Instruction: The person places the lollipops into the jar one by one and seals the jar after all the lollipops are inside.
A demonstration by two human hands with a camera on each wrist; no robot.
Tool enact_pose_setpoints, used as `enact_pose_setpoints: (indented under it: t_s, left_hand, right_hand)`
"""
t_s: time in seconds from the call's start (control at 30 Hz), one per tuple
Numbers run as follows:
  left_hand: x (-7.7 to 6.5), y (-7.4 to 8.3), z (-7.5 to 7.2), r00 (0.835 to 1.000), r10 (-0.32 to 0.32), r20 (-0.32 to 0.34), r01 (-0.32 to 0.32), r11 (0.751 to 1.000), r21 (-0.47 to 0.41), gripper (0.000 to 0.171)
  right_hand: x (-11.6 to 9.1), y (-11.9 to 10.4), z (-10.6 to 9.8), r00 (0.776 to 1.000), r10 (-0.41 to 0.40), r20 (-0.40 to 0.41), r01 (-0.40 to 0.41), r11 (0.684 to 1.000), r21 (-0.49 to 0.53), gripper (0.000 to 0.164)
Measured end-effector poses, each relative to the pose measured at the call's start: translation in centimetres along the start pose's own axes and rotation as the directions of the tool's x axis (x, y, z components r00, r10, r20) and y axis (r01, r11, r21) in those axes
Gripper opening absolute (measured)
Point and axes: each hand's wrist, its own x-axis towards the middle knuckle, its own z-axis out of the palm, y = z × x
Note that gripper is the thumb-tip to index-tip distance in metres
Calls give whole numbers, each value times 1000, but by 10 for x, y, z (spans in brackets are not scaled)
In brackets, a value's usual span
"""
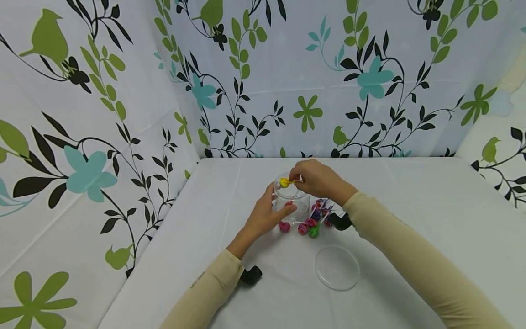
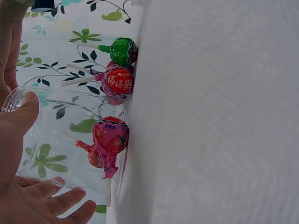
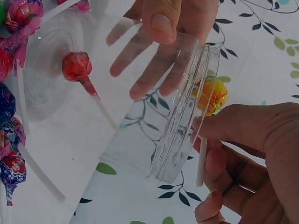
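A clear round jar [image 1: 303, 211] stands upright on the white table. My left hand [image 1: 263, 214] grips its side, thumb at the front near the rim and fingers round the far side. Inside, at the bottom, lies a red-wrapped lollipop [image 3: 77, 66] with its white stick slanting up. Above the jar's mouth my right hand [image 1: 318, 179] pinches a yellow-wrapped lollipop [image 3: 214, 97] between thumb and fingers, just below the wrapped head. The yellow head is right at the rim in the right wrist view, its stick [image 3: 201, 163] pointing away from the head past the fingers.
Several lollipops [image 1: 315, 214] in pink, red and purple wrappers lie heaped right of the jar, with a green one [image 1: 314, 232] in front. A pink lollipop [image 1: 284, 227] lies before the jar. Nearer me rests a clear round lid [image 1: 337, 268]. Patterned cloth [image 1: 263, 114] backs the table.
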Motion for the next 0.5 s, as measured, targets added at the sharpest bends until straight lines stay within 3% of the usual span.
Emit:
enact_pose_setpoints:
  t_s: [0.23, 0.5]
  left_hand:
    - [0, 0, 2, 1000, -6, -4, 6, 1000, -3, 95]
    - [0, 1, 1, 999, -33, -14, 33, 999, 8, 100]
  right_hand:
    - [-2, 2, 2, 1000, 17, 19, -17, 1000, -2, 12]
    - [-11, 6, -9, 999, 52, 8, -52, 999, -6, 15]
